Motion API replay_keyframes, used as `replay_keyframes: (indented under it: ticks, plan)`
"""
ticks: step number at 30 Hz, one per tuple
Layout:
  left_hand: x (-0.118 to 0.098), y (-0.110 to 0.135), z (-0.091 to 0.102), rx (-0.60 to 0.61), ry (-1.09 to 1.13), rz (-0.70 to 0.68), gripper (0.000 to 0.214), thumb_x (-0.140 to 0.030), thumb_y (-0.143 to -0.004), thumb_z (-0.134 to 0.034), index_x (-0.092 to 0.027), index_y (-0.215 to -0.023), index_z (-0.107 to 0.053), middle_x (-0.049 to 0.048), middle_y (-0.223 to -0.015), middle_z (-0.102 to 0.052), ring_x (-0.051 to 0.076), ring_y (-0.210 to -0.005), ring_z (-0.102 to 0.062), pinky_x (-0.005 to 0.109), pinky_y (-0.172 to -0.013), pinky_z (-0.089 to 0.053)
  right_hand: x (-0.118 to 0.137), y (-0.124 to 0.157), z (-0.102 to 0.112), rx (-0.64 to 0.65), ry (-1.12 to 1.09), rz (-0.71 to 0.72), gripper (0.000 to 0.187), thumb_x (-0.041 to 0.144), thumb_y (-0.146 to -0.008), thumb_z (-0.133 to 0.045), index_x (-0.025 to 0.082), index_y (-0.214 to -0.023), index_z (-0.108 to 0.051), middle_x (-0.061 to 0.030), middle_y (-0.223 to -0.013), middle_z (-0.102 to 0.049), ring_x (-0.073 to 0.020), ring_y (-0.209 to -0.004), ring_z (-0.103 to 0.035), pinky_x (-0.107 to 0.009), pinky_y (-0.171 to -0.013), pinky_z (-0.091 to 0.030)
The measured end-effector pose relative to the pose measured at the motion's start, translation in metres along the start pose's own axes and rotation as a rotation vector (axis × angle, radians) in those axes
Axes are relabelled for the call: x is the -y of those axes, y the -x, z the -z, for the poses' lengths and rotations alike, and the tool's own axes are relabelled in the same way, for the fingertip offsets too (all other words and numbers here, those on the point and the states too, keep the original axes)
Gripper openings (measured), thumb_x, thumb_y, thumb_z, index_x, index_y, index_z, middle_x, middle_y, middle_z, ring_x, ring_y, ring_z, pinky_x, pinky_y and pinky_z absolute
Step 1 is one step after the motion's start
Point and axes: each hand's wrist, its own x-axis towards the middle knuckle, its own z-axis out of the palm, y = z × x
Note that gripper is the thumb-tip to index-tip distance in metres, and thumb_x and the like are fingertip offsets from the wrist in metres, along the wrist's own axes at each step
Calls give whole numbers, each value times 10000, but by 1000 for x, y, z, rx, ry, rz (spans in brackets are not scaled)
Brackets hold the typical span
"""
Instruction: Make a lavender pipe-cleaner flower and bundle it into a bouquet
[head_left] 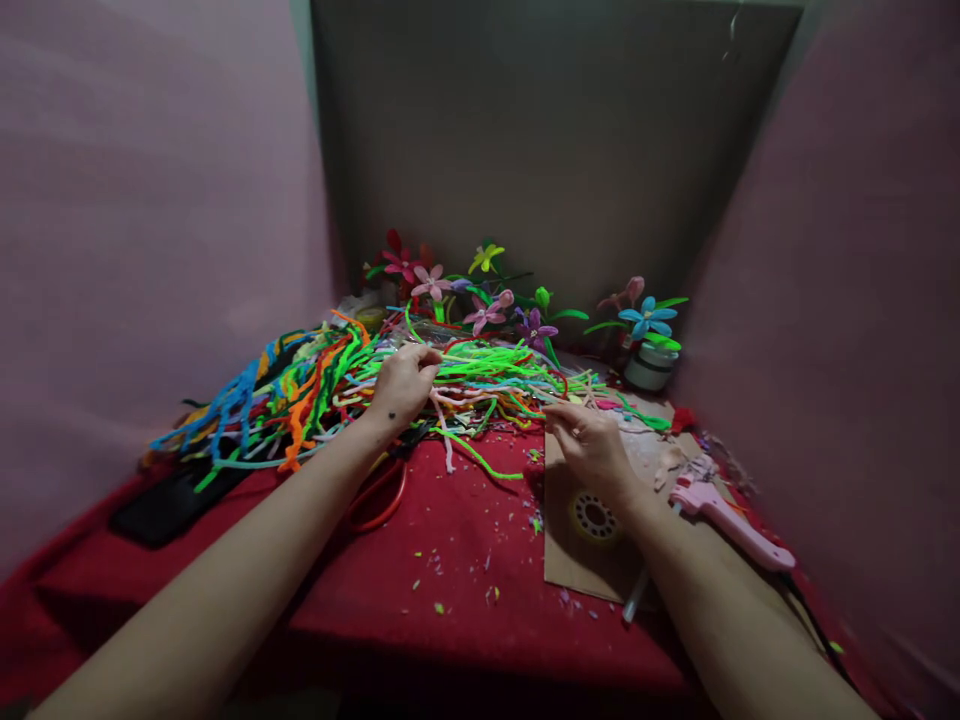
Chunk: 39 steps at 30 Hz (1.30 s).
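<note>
A big heap of fuzzy pipe cleaners (480, 368) in bright green, orange, blue, pink and white spreads over the red cloth. My left hand (406, 385) is over its middle, thumb and fingers pinched on a pipe cleaner near the bright green ones. At the right front of the heap, my right hand (592, 448) is closed in a pinch at the tip of a pale pipe cleaner. Whether both hands grip the same strand, I cannot tell. Below my right hand lies a roll of clear tape (594, 517) on a cardboard sheet (564, 555).
A pink glue gun (739, 525) lies at right. Red-handled scissors (386, 510) and a black phone (169, 508) are at left. Pipe-cleaner flowers (431, 283) stand behind, with a blue flower (649, 317) by a small jar (651, 368). Fuzzy scraps dot the red cloth (450, 540).
</note>
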Motion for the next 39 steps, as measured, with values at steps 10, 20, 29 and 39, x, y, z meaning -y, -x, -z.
replay_keyframes:
  ticks: [10, 20, 29, 39]
  plan:
    - [4, 9, 34, -198, -242, -116, 219, -225, -782, -479, -164, -851, -678, 62, -904, -675, 188, -884, -604, 298, -846, -444, 8, 9, -3, 246, 289, 155, 206, 197, -844, -510, 190, -877, -713, -52, -763, -728, -166, -652, -656, -240, -597, -423]
    - [61, 13, 108, 53, -697, 301, 296, -366, -754, -511, -203, -932, -681, 64, -919, -705, 232, -859, -636, 289, -720, -453, 13, 16, -10, 200, 292, 283, 225, 187, -842, -496, 189, -773, -710, -46, -747, -735, -168, -644, -676, -244, -598, -471]
    - [78, -1, 94, 173, -894, 438, 374, -400, -746, -474, -154, -915, -698, 171, -965, -680, 346, -940, -612, 375, -711, -465, 12, 16, -12, 209, 232, 258, 209, 182, -851, -495, 179, -842, -704, -50, -783, -736, -166, -702, -682, -247, -644, -498]
    - [87, -18, 98, 18, -849, 408, 271, -301, -734, -476, -193, -820, -709, 146, -811, -696, 323, -800, -638, 381, -646, -462, 21, 15, -8, 200, 319, 274, 270, 188, -848, -462, 209, -690, -680, -19, -610, -676, -128, -543, -600, -226, -554, -403]
